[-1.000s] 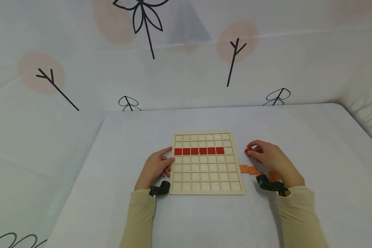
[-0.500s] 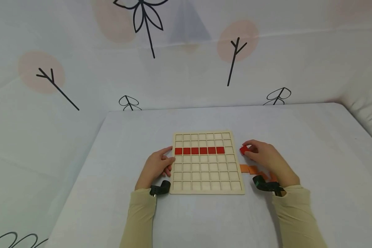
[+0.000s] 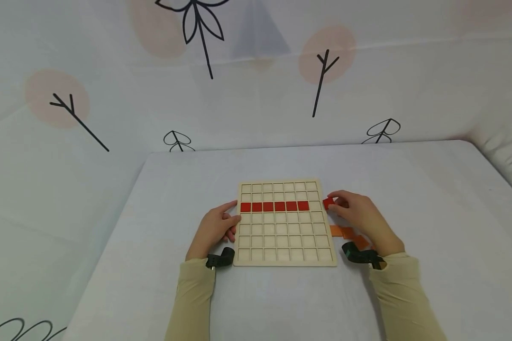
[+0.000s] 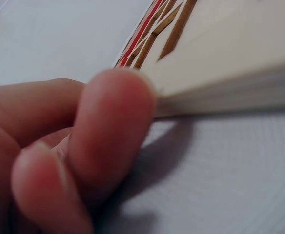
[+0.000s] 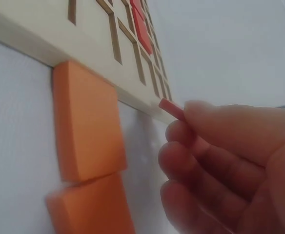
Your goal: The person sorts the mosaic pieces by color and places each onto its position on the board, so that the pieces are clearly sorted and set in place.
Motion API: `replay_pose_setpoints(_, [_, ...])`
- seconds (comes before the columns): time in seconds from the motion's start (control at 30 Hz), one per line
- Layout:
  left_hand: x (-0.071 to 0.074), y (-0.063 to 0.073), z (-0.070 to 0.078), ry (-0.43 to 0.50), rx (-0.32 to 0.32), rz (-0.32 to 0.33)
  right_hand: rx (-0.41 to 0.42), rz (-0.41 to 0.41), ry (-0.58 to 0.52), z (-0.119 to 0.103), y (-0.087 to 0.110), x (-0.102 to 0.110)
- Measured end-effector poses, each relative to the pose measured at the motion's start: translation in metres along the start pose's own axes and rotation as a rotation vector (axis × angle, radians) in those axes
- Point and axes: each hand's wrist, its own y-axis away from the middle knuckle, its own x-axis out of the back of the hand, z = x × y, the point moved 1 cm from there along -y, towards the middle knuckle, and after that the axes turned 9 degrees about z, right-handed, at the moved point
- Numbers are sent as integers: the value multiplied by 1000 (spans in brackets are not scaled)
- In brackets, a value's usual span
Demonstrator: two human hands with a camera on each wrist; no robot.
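A pale wooden board (image 3: 282, 265) with a recessed grid lies flat on the table. Red square tiles (image 3: 279, 206) fill most of its third row from the back; that row's rightmost cell holds none. My right hand (image 3: 360, 215) pinches another red tile (image 3: 328, 203) between thumb and fingers, just off the board's right edge. Seen edge-on in the right wrist view, the pinched tile (image 5: 172, 109) is tilted near the board's rim. My left hand (image 3: 212, 230) rests against the board's left edge, thumb and index finger touching it. Its other fingers are loosely bent.
Several orange tiles (image 3: 336, 230) trail away from the board's right edge, partly hidden under my right hand and wrist camera. The first orange tile (image 5: 91, 126) lies against the board. A white cloth covers the table (image 3: 277, 305); a patterned sheet (image 3: 256, 94) hangs behind.
My right hand has moved left with the red tile, from the table beside the board to its right edge. The left hand and the board have stayed put.
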Motion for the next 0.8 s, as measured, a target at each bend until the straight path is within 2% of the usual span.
replay_pose_setpoints(0.1, [0, 0, 0, 5, 3, -2, -15, -10, 4, -1, 0, -3])
replay_pose_setpoints(0.53, [-1, -1, 0, -6, 1, -5, 54, 17, 46, -5, -4, -14])
replay_pose_setpoints(0.8, [-1, -1, 0, -17, -11, -3, 67, 34, 77, -7, -6, -16])
